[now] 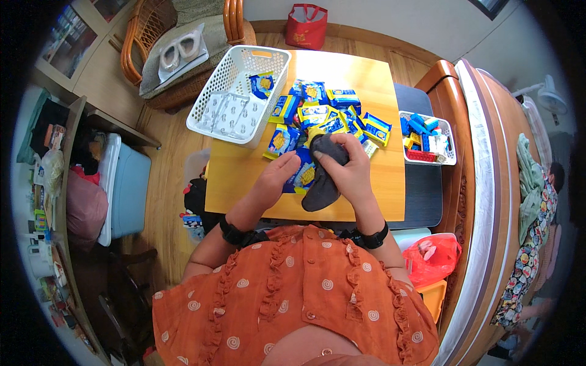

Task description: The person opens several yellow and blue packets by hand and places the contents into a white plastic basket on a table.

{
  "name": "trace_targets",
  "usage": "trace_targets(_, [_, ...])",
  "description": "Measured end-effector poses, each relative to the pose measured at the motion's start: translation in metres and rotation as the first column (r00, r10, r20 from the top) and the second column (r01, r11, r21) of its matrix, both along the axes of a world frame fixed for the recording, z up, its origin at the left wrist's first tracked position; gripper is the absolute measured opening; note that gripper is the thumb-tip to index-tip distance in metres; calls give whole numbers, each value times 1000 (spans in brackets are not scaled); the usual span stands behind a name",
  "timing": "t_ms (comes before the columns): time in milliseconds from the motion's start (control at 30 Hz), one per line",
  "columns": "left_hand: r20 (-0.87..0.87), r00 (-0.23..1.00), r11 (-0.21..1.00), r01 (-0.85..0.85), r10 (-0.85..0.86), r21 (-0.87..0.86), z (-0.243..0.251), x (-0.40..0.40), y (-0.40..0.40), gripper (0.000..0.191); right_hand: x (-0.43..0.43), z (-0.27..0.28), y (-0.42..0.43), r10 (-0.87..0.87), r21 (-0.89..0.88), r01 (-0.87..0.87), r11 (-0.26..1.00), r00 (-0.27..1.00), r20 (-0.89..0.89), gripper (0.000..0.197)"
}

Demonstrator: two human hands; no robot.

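Observation:
My right hand (350, 167) grips a dark grey sock (320, 190) above the front part of the wooden table (247, 192). My left hand (274, 178) is just left of the sock, palm turned inward, with nothing seen in it. Behind and beneath the sock lies a loose heap of blue and yellow biscuit packets (313, 114). Something yellow shows at the sock's upper end; whether it is part of a packet I cannot tell. A white perforated plastic basket (194, 112) at the table's back left holds one blue packet (262, 85) and a clear patterned plastic wrapper (229, 114).
Right of the table, a small white basket (428, 162) of toy building blocks sits on a dark surface. A wicker armchair (183, 23) and a red bag (306, 27) are behind. A red plastic bag (430, 261) lies at right. A person (533, 256) is at the far right.

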State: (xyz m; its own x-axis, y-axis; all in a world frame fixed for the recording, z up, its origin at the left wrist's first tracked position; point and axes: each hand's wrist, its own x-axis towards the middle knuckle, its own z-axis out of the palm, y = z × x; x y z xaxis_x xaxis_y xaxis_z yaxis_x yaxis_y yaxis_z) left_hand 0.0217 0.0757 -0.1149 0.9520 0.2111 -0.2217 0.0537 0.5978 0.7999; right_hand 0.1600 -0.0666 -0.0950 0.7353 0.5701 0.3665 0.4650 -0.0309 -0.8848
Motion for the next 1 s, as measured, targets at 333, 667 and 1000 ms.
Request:
trace_targets(333, [59, 993, 987, -90, 99, -132, 2, -2, 4, 44, -2, -1, 8, -10, 1, 10, 1000, 994, 107, 32])
trace_targets(667, [231, 957, 950, -104, 176, -294, -12, 13, 14, 54, 1, -11, 2, -84, 62, 78, 995, 992, 92, 29])
trace_targets(1000, [343, 921, 902, -22, 186, -431, -15, 38, 15, 47, -36, -12, 15, 283, -51, -281, 958, 915, 288, 35])
